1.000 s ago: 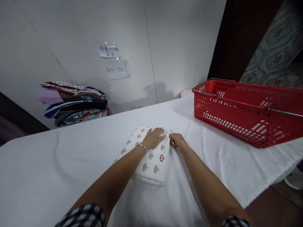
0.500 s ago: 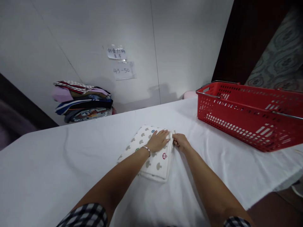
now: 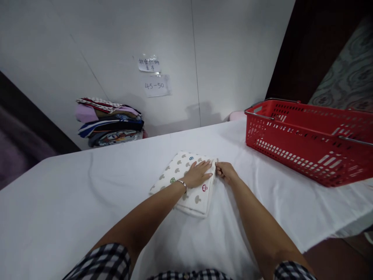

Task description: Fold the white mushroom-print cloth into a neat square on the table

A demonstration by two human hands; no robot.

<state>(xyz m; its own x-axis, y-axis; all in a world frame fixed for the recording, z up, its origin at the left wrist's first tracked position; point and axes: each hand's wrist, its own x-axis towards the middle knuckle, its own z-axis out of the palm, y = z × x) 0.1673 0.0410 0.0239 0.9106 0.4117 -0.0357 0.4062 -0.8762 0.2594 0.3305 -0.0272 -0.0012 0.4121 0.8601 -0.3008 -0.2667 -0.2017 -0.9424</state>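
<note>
A folded white cloth (image 3: 171, 174) printed with grey mushrooms, plus a few coloured ones, lies flat in the middle of the table. On top of it my left hand (image 3: 198, 174) rests palm down, its fingers spread near the right edge; a bracelet circles that wrist. My right hand (image 3: 226, 172) is closed at the cloth's upper right edge, thumb and index finger pinching its corner. What lies under my left palm is hidden.
White sheeting covers the table (image 3: 122, 217). A red plastic basket (image 3: 291, 144) with metal handles stands at the right. At the back left, a pile of folded clothes (image 3: 112, 122) sits against the wall. Two paper notes (image 3: 157, 85) are taped above.
The view has shifted slightly, so everything sits a little further right. Both hands keep their places on the cloth, the right still pinching its edge.
</note>
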